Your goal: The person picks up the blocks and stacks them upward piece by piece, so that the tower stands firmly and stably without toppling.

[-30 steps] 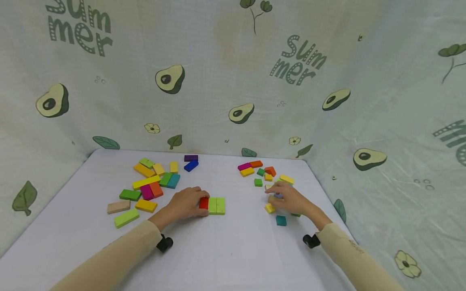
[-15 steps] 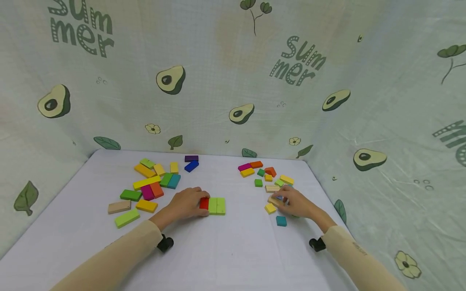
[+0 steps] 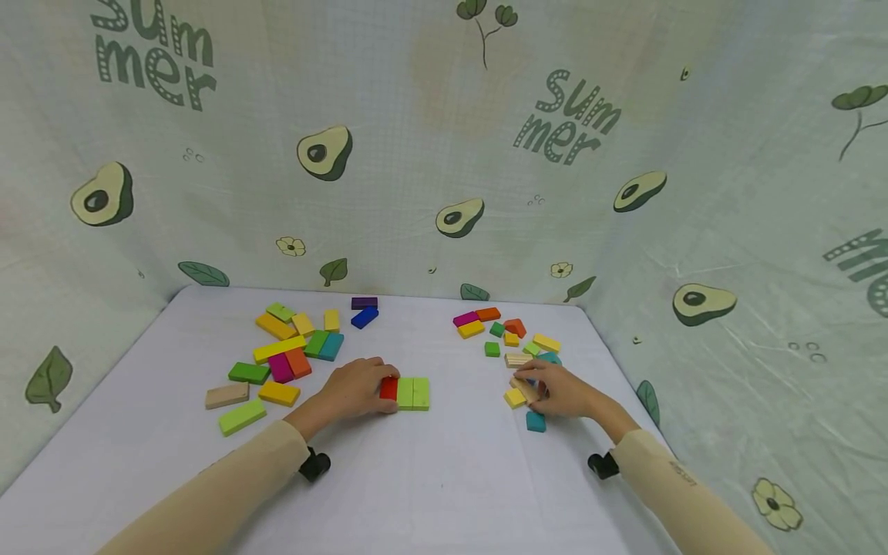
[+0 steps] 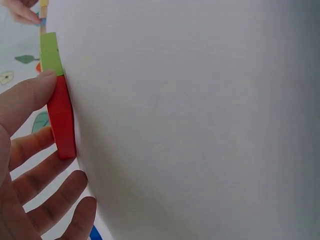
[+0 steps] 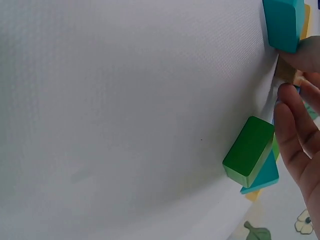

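Note:
In the head view my left hand (image 3: 352, 388) holds a red block (image 3: 388, 388) by its two ends, between thumb and fingers. Two lime-green blocks (image 3: 413, 393) lie side by side against its right side. The left wrist view shows the thumb at one end of the red block (image 4: 61, 120), with the other fingers spread along and beyond it. On the right, my right hand (image 3: 563, 391) pinches a plain wooden block (image 3: 525, 388), which is partly hidden by its fingers. A yellow block (image 3: 514, 398) and a teal block (image 3: 536, 421) lie close to that hand.
Longer coloured blocks are scattered at the left, among them a yellow one (image 3: 279, 392) and a bare wooden one (image 3: 227, 395). Smaller blocks spread behind my right hand, including a ridged wooden piece (image 3: 518, 360). A printed cloth (image 3: 388, 254) hangs behind the white table (image 3: 444, 478).
My right hand has shifted slightly and come down round the wooden block, its thumb now at the near end. The left hand has stayed at the red block.

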The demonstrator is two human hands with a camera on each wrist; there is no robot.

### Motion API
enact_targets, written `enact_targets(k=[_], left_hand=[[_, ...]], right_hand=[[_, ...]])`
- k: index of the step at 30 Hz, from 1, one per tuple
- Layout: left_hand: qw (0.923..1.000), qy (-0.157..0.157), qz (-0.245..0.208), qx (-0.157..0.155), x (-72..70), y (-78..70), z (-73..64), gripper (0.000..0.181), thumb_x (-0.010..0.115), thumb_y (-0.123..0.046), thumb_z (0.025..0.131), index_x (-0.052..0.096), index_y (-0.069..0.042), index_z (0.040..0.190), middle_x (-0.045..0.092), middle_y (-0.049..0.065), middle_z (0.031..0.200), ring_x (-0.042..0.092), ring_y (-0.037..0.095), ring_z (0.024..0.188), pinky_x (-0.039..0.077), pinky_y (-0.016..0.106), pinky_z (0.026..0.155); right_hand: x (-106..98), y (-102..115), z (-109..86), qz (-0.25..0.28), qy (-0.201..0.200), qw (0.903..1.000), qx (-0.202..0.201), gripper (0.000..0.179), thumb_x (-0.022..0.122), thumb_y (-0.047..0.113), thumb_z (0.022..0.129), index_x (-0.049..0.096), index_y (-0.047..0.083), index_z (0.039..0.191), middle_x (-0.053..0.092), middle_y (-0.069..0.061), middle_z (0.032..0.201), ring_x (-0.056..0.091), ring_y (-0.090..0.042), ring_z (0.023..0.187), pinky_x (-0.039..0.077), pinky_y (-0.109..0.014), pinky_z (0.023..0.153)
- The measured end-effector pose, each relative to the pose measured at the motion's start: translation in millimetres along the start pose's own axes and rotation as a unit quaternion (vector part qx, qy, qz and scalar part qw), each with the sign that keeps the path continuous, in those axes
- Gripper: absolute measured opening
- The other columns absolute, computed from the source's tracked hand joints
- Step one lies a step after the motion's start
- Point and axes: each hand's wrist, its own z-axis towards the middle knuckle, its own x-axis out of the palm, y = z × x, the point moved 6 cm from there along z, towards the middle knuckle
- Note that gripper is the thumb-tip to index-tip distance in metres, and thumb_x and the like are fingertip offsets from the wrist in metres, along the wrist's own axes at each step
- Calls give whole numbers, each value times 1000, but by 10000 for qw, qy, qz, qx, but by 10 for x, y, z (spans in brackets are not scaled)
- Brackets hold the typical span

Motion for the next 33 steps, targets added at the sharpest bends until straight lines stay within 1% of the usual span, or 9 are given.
enact_targets(k=[5, 11, 15, 17, 20, 23, 25, 29, 33], left_hand=[[10000, -10, 0, 1, -6, -1, 0, 56, 88, -45, 86, 71, -24, 135, 67, 9, 135, 63, 27, 113, 59, 49, 93], [10000, -17, -29, -17, -5, -2, -13, 57, 88, -45, 86, 71, -24, 136, 67, 10, 136, 63, 28, 116, 59, 50, 95], [10000, -28, -45, -7, -6, -4, -21, 57, 88, -45, 86, 71, -24, 136, 67, 10, 136, 63, 28, 116, 59, 50, 95], [10000, -41, -52, -10, -8, -2, -23, 57, 89, -45, 86, 71, -24, 136, 67, 9, 136, 63, 28, 116, 59, 50, 95], [10000, -52, -49, -13, -5, 0, -23, 57, 89, -45, 86, 71, -24, 136, 67, 9, 135, 63, 27, 115, 59, 49, 95], [10000, -52, -47, -13, -3, 3, -21, 57, 89, -44, 86, 71, -24, 136, 67, 9, 135, 63, 27, 115, 59, 49, 94], [10000, -48, -25, -7, -1, 6, -22, 56, 89, -44, 86, 71, -24, 136, 67, 9, 135, 63, 28, 114, 59, 49, 94], [10000, -23, -19, -56, 8, 21, -19, 57, 89, -44, 86, 71, -24, 136, 66, 10, 137, 62, 29, 115, 59, 50, 95], [10000, -16, -22, -36, 22, 13, -5, 56, 88, -44, 86, 71, -25, 136, 66, 10, 137, 62, 28, 116, 59, 50, 95]], right_hand=[[-12, 1, 13, -60, 65, 10000, 21, 56, 85, 16, 92, 66, 7, 143, 59, -12, 142, 56, -12, 83, 51, -22, 72], [-65, 22, 23, -173, 61, 9998, -50, 56, 86, 16, 91, 66, 6, 142, 61, -8, 134, 56, -13, 87, 51, -23, 75], [-119, 77, 35, -252, -103, 9996, -17, 54, 85, 16, 91, 66, 5, 141, 62, -10, 133, 57, -14, 89, 54, -24, 77], [-153, 113, 46, -287, -247, 9992, 93, 54, 85, 17, 91, 67, 5, 141, 62, -11, 132, 58, -14, 89, 55, -24, 77], [-183, 184, 71, -262, -468, 9980, 348, 56, 87, 20, 90, 67, 9, 142, 61, -9, 131, 57, -14, 90, 55, -23, 78], [-170, 320, 116, -67, -658, 9967, 470, 58, 89, 21, 89, 68, 10, 141, 61, -9, 131, 58, -15, 90, 56, -23, 77], [-130, 447, 163, 69, -711, 9963, 478, 58, 89, 23, 88, 68, 10, 141, 61, -8, 132, 58, -15, 90, 56, -24, 77], [24, 708, 306, 308, -712, 9965, 299, 55, 89, 23, 88, 69, 10, 138, 61, -9, 131, 59, -13, 87, 56, -24, 76], [188, 918, 451, 480, -687, 9965, 37, 54, 89, 21, 88, 70, 7, 137, 64, -8, 125, 60, -13, 85, 55, -21, 76]])
